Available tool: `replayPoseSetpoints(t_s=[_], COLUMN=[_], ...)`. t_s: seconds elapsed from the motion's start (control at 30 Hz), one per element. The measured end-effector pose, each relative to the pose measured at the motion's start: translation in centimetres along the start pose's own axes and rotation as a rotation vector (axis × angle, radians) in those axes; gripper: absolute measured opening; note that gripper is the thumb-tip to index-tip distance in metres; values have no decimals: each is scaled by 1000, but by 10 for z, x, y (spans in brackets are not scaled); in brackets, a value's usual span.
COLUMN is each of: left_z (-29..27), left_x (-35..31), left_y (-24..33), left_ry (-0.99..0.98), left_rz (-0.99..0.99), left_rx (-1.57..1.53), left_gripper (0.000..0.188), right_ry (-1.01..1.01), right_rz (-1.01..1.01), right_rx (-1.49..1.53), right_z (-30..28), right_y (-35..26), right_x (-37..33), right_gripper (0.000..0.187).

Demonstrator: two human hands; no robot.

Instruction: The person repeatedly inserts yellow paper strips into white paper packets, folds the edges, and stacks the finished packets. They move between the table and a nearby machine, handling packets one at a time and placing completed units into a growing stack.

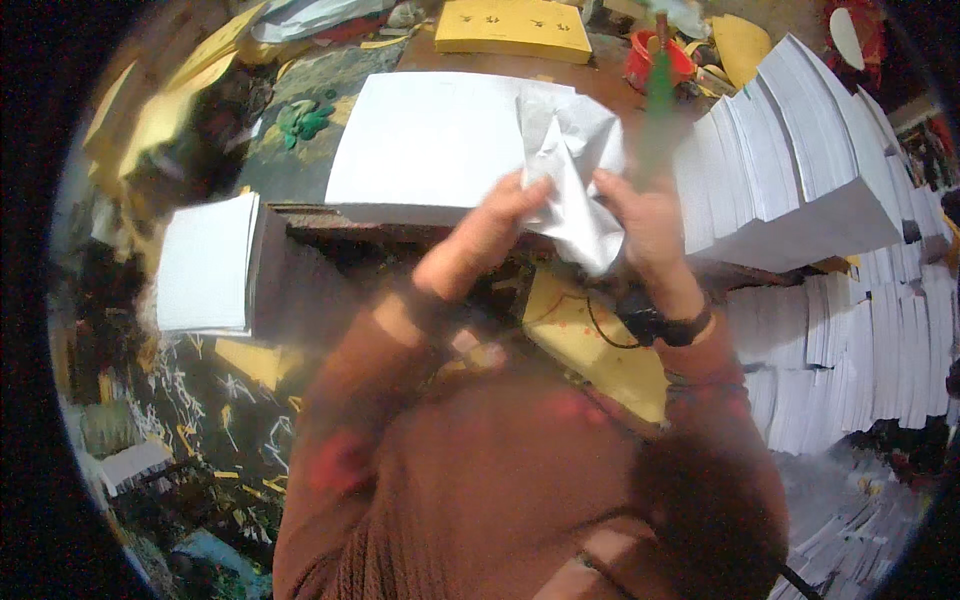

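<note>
White crumpled paper (572, 205) is pinched by the left hand (488, 230) and right hand (652, 232) near a paper stack (425, 140); crumpling or unfolding seems underway, the next move likely calling for a coordinated regrip.

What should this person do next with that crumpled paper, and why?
Perhaps ease the left hand and right hand slightly apart to smooth the crumpled white sheet: it looks sharply creased and bunched between them, whereas the white paper stack looks flat on top.

White paper (572, 160) between the hands (485, 238), brown sleeves (350, 400) below them, dark-marked yellow stack (470, 38) beyond, red bucket (639, 66) beyond the right hand (652, 232)
</note>
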State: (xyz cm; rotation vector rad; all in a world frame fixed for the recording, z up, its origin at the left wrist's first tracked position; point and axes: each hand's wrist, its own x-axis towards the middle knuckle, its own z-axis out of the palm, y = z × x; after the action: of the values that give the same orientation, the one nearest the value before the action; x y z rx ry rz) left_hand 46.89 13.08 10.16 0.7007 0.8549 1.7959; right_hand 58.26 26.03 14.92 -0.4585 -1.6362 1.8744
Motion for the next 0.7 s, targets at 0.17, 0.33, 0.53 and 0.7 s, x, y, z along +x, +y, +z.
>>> replayPoseSetpoints(t_s=[0.17, 0.33, 0.53, 0.7], left_z=[15, -21, -33, -51], left_x=[-36, -86, -141, -166], left_y=[-29, -14, -34, -86], left_ry=[216, 509, 417, 861], left_rz=[49, 132, -57, -51], left_rx=[-105, -109, -213, -202], left_gripper=[32, 23, 22, 24], right_ry=[-363, -495, -452, -597], right_rz=[291, 682, 1023, 1358], right_rx=[-177, 217, 138, 157], right_z=[21, 35, 83, 97], right_y=[10, 24, 74, 119], right_x=[-28, -49, -94, -135], right_gripper=[16, 17, 18, 26])
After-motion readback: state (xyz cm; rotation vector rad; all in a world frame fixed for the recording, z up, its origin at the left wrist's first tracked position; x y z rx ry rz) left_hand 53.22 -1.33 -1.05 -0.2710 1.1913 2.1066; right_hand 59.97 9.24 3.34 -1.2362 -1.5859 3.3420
